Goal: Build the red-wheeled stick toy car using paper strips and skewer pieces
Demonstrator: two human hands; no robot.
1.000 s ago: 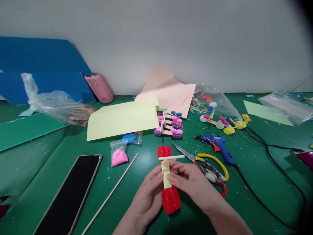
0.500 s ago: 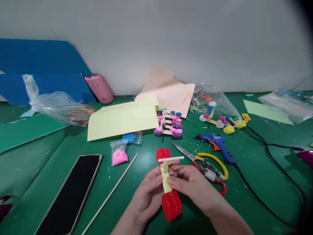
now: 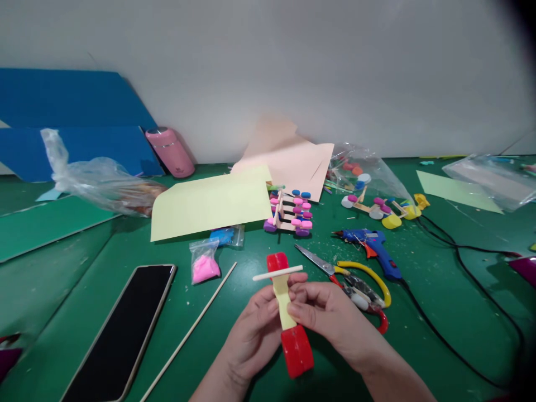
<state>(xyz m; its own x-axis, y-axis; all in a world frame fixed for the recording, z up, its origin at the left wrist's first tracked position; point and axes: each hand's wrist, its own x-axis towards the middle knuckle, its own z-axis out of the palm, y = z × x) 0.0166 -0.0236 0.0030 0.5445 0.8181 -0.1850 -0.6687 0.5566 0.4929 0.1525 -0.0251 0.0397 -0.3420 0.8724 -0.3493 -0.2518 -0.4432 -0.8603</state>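
Between my two hands is a small toy car model with red wheels [image 3: 297, 352] at the near end and another red pair at the far end. Its narrow body wears a pale yellow paper strip [image 3: 283, 301], and a short white stick [image 3: 277, 273] lies crosswise near the far wheels. My left hand [image 3: 255, 324] is closed on the model's left side, thumb against the strip. From the right, my right hand [image 3: 326, 312] pinches the strip with thumb and fingers. The undersides of the fingers are hidden.
Scissors [image 3: 318, 259] and a blue glue gun [image 3: 368, 240] with its cord lie to the right. Left are a phone [image 3: 121, 335], a thin stick [image 3: 192, 326] and a bag of pink clay [image 3: 204, 268]. Behind are yellow paper [image 3: 209, 204] and several small car models [image 3: 291, 215].
The toy car has turned slightly in my hands. Its white stick has shifted to the left, and the near red wheels have moved a little right.
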